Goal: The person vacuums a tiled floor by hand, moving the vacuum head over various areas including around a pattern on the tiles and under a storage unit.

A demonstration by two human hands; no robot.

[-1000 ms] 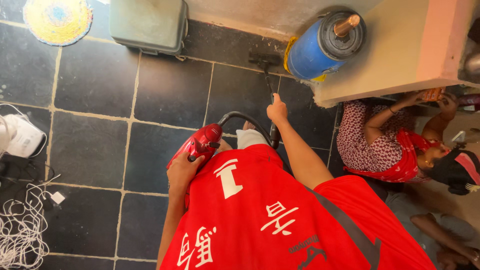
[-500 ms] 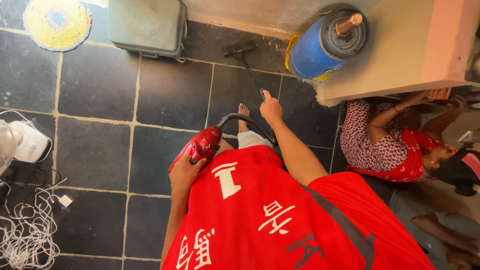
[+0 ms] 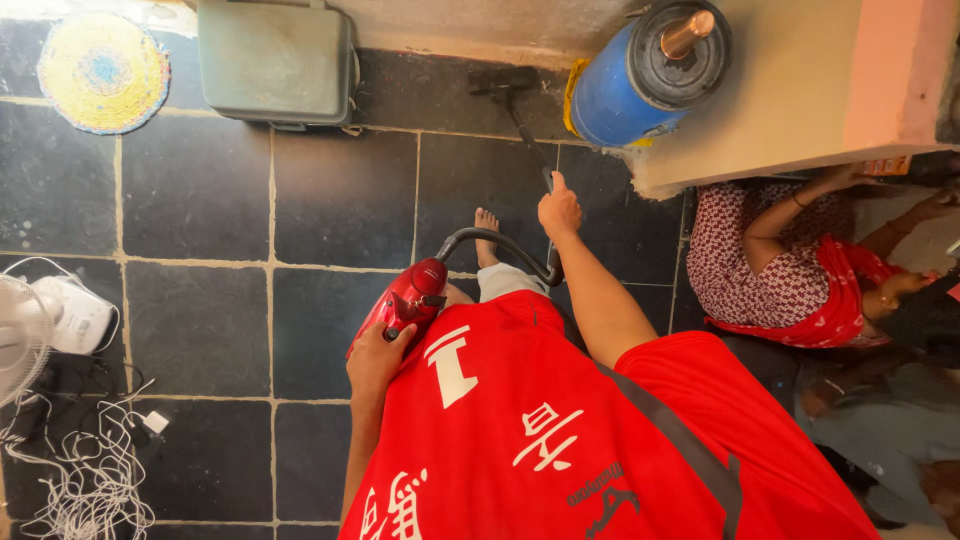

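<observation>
Vacuum body, small and red, hangs in the left hand, fingers curled beneath it, while the right hand clenches the black wand, whose nozzle should sit flat on the dark tiles along the wall.

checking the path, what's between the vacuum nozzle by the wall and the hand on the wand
Only the thin black wand runs from the right hand to the floor nozzle; beneath it is bare dark tile floor, per the head view.
</observation>
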